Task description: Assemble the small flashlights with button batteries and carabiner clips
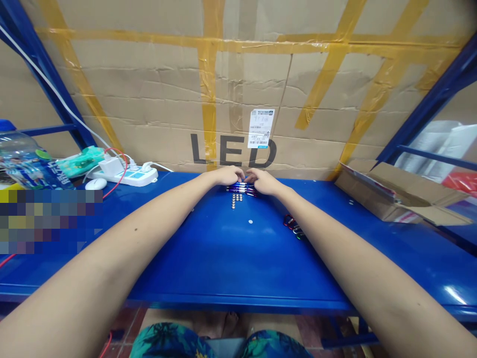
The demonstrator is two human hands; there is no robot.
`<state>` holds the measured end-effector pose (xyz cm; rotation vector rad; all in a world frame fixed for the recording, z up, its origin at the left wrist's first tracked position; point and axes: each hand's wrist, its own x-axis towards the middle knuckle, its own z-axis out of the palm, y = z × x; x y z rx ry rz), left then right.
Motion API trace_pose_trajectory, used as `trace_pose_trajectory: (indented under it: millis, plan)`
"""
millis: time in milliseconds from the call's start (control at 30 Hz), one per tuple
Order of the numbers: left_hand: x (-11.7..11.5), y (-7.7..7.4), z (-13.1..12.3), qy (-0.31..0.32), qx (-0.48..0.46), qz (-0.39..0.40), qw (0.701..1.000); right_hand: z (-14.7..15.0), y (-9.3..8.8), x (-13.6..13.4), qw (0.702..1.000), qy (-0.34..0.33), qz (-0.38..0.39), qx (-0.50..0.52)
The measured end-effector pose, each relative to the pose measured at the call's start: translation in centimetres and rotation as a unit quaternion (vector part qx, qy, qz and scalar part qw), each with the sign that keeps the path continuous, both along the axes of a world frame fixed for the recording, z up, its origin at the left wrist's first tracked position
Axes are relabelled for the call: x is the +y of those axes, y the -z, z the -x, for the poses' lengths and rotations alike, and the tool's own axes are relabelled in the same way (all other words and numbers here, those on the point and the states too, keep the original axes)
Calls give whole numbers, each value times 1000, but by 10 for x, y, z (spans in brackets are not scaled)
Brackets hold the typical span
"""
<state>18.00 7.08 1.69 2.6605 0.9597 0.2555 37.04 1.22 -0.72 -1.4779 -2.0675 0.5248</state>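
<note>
My left hand (pixel 229 175) and my right hand (pixel 263 181) meet at the far middle of the blue table, fingers curled in toward each other. Between them lies a row of pens (pixel 241 189), blue and dark, placed side by side and crosswise to me. My fingertips close on the ends of the farthest pen, partly hiding it. Just nearer to me, several small round metallic pieces (pixel 235 198) sit in short rows. Several carabiners (pixel 294 227), red, silver and green among them, rest beside my right forearm, which partly covers them.
A large taped cardboard box (pixel 160 109) stands upright behind the blue table (pixel 223 263). On the left are a power strip (pixel 139 176) with cables, a white mouse-like object (pixel 96 184) and a large bottle (pixel 30 159). An opened cardboard box (pixel 376 199) sits right.
</note>
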Motion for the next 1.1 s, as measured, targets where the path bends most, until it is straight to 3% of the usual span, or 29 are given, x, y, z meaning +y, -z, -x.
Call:
trace_pose_trajectory:
  millis: [467, 633, 733, 800, 900, 1000, 1100]
  plan:
    - [-11, -10, 9, -22, 14, 8, 1000, -1, -6, -9, 999, 36, 18, -20]
    - [-33, -33, 32, -53, 25, -43, 997, -10, -18, -15, 997, 77, -8, -31]
    - [-54, -52, 58, -61, 65, -73, 993, -5, -38, -28, 990, 93, -81, -63]
    - [-69, -61, 79, -60, 75, -76, 992, 13, -52, -45, 987, 57, -122, -85]
    - [-89, -65, 109, -65, 81, -75, 992, 58, -62, -83, 979, -80, -146, -120]
    - [-101, -59, 128, -40, 70, -58, 995, 106, -53, -122, 951, -191, -162, -182]
    - [-103, -52, 136, -34, 75, -36, 996, 134, -31, -145, 929, -246, -169, -219]
